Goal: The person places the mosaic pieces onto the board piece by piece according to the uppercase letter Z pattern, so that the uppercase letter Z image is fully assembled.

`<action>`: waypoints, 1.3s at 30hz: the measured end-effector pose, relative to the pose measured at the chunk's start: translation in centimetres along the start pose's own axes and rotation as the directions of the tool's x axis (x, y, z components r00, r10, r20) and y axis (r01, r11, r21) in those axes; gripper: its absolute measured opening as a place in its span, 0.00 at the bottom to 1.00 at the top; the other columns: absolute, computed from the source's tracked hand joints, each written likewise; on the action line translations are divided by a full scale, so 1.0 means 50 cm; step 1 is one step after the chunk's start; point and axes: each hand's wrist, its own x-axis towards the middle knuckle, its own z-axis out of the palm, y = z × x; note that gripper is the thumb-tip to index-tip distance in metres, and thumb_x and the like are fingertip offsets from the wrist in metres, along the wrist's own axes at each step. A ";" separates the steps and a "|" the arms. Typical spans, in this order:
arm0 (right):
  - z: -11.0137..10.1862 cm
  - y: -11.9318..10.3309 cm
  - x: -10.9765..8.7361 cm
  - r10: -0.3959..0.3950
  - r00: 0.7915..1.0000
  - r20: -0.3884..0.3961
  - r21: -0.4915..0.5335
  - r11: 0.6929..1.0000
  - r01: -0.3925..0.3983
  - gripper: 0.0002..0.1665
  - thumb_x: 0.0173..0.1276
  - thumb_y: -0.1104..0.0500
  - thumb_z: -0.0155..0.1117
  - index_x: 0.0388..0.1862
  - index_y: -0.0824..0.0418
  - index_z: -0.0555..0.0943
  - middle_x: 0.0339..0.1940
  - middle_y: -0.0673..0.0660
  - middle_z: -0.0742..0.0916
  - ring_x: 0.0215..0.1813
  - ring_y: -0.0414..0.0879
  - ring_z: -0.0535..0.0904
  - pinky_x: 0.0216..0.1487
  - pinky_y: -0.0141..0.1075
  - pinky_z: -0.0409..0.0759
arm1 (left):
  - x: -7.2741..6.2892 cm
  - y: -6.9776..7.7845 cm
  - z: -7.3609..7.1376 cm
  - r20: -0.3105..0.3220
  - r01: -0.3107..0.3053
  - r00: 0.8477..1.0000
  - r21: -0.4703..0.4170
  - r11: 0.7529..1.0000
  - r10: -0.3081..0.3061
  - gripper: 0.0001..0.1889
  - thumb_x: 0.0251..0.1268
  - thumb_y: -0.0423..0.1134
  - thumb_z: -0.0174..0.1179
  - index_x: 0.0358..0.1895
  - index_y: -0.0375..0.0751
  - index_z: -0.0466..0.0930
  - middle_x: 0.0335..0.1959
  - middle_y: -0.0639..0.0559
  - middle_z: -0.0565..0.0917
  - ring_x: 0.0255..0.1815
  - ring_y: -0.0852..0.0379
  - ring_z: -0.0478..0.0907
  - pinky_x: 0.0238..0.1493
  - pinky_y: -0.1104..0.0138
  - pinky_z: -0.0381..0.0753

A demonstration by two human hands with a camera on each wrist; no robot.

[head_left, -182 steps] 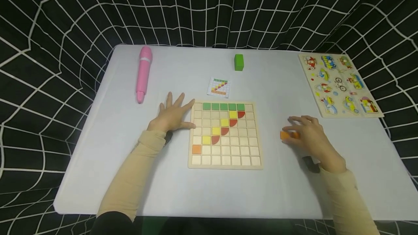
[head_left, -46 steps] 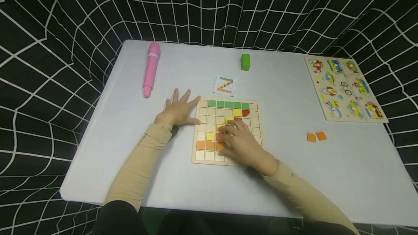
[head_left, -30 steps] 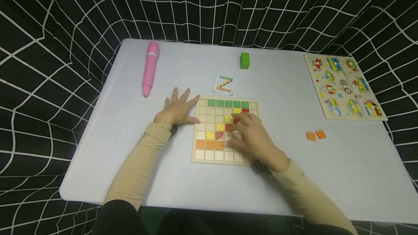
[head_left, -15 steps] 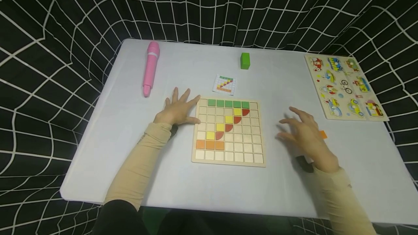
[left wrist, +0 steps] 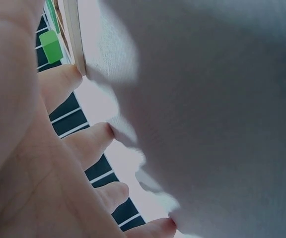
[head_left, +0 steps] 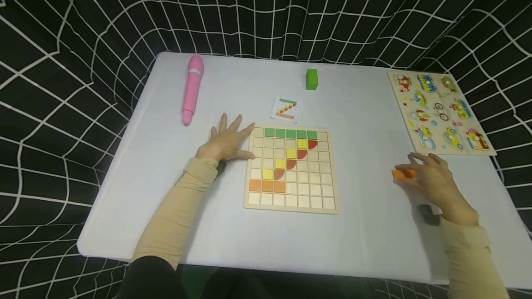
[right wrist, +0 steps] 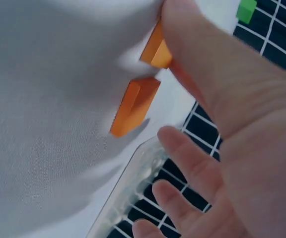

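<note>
In the head view a wooden grid board (head_left: 309, 189) lies mid-table, with green, yellow, red and orange pieces set in its cells. Three orange square tiles (head_left: 267, 186) fill the left of one row. My left hand (head_left: 222, 144) is spread flat, its thumb and index fingertips touching the board's left edge. To the right of the board, my right hand (head_left: 434, 181) pinches an orange square tile (head_left: 397, 175) between thumb and index finger, at table level. A second orange tile (right wrist: 134, 106) lies beside it; the right wrist view shows the other fingers extended.
Behind the board lies a small pattern card (head_left: 285, 109). A green block (head_left: 311, 79) stands at the back. A pink microphone-shaped toy (head_left: 192, 89) lies at the left, a picture puzzle board (head_left: 440, 114) at the right. Netted black cloth (head_left: 266, 13) surrounds the table.
An orange row has grown from one tile to three. My right hand has left the board, moved right and taken hold of a loose orange tile. My left hand stays at the board's edge.
</note>
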 end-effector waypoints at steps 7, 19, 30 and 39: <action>0.013 0.007 -0.009 -0.037 0.997 -0.064 0.017 0.999 0.038 0.19 0.67 0.53 0.73 0.49 0.65 0.88 0.67 0.82 0.75 0.73 0.82 0.59 0.72 0.77 0.53 | -0.002 -0.002 0.004 0.004 0.003 1.000 -0.019 1.000 -0.003 0.51 0.65 0.65 0.63 0.85 0.60 0.44 0.88 0.43 0.33 0.85 0.27 0.23 0.80 0.27 0.37; 0.030 -0.151 0.024 -0.197 0.936 -0.293 0.077 0.970 0.229 0.17 0.58 0.58 0.79 0.42 0.67 0.88 0.65 0.74 0.80 0.72 0.81 0.64 0.69 0.78 0.62 | -0.001 -0.004 0.006 0.002 0.004 1.000 -0.029 1.000 -0.004 0.52 0.65 0.64 0.64 0.85 0.59 0.44 0.88 0.43 0.33 0.86 0.27 0.26 0.80 0.27 0.36; 0.057 -0.351 0.049 -0.399 0.892 -0.211 0.081 0.903 0.423 0.17 0.57 0.54 0.81 0.41 0.62 0.89 0.65 0.67 0.84 0.76 0.73 0.66 0.75 0.70 0.63 | 0.004 -0.004 0.004 0.010 0.006 1.000 -0.015 1.000 -0.006 0.52 0.65 0.65 0.64 0.86 0.59 0.42 0.88 0.43 0.32 0.85 0.27 0.25 0.80 0.27 0.36; 0.085 -0.431 0.052 -0.479 0.862 -0.167 0.079 0.865 0.496 0.18 0.56 0.51 0.82 0.40 0.60 0.90 0.64 0.63 0.86 0.76 0.70 0.68 0.77 0.68 0.63 | 0.005 -0.005 0.003 0.012 0.003 1.000 -0.008 1.000 -0.003 0.52 0.65 0.65 0.63 0.86 0.59 0.42 0.88 0.43 0.32 0.85 0.27 0.25 0.80 0.27 0.36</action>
